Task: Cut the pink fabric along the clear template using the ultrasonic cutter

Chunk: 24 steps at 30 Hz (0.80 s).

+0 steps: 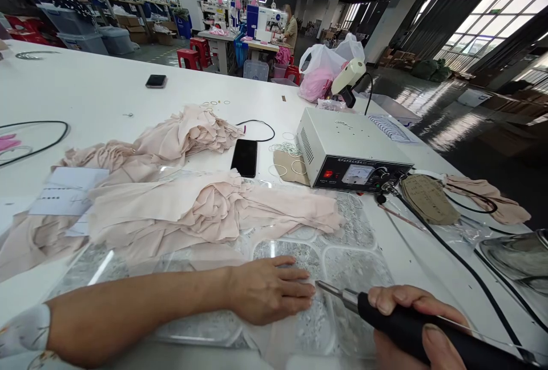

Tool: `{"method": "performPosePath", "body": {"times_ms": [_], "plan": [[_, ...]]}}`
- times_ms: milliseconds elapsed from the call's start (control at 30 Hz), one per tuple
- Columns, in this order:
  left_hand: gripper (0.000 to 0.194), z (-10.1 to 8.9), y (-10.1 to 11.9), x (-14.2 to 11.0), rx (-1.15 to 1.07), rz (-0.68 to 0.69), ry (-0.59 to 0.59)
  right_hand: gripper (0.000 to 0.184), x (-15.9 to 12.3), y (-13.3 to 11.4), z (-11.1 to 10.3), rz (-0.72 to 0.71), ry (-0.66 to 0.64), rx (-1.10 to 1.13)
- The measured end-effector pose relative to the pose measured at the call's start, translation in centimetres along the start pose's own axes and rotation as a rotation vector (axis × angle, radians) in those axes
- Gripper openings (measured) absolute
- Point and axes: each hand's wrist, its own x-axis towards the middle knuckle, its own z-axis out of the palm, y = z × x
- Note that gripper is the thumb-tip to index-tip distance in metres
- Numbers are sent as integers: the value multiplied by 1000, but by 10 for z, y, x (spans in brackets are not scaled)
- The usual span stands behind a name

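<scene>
The left hand (269,293) lies palm down, its fingers (295,289) stretched out close together and holding nothing, resting on a thin piece of pale cloth (274,340) over a grey patterned mat (351,267). The right hand (417,316) has its fingers wrapped round the black handle of a pen-like tool (396,324), its metal tip just beside the left fingertips. Beyond the left fingers, heaped pink cloth (209,204) covers part of the tabletop (107,90); beyond the right fingers stands a metal box (355,141).
</scene>
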Motion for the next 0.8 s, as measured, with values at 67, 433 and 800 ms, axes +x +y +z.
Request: {"method": "performPosePath", "body": {"times_ms": [67, 433, 800], "plan": [[30, 0, 0, 0, -2, -2, -10, 10, 0, 1, -1, -7, -11, 2], [28, -1, 0, 1, -42, -7, 23, 13, -7, -8, -9, 17, 31, -22], [26, -2, 1, 1, -49, -15, 17, 11, -10, -6, -9, 25, 11, 13]]}}
